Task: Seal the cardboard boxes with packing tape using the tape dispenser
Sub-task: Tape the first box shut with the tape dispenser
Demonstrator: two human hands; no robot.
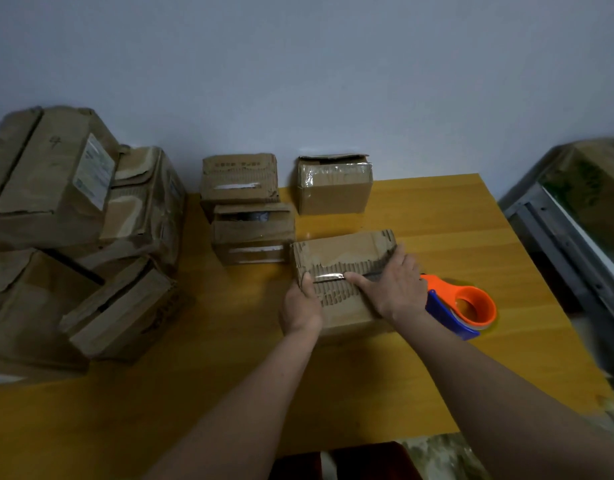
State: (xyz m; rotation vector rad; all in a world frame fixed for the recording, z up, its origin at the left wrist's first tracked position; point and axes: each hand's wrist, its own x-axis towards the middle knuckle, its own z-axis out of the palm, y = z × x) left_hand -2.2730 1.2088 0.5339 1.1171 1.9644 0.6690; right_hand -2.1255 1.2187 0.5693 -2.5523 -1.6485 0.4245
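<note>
A worn cardboard box [340, 258] with torn, corrugated flaps sits on the yellow table [454, 223] in front of me. Shiny clear tape runs along its centre seam. My left hand [300, 306] grips the box's near left corner, thumb on top by the seam. My right hand [392, 289] lies flat across the right part of the top, thumb stretched along the tape and fingers over the far right edge. The orange and blue tape dispenser [461, 310] lies on the table just right of the box, partly behind my right wrist.
Two stacked small boxes [248, 216] and a taped box [335, 185] stand behind, near the wall. A pile of bigger, crumpled boxes [77, 230] fills the left side. A metal frame [572, 244] with a wrapped box stands beyond the table's right edge.
</note>
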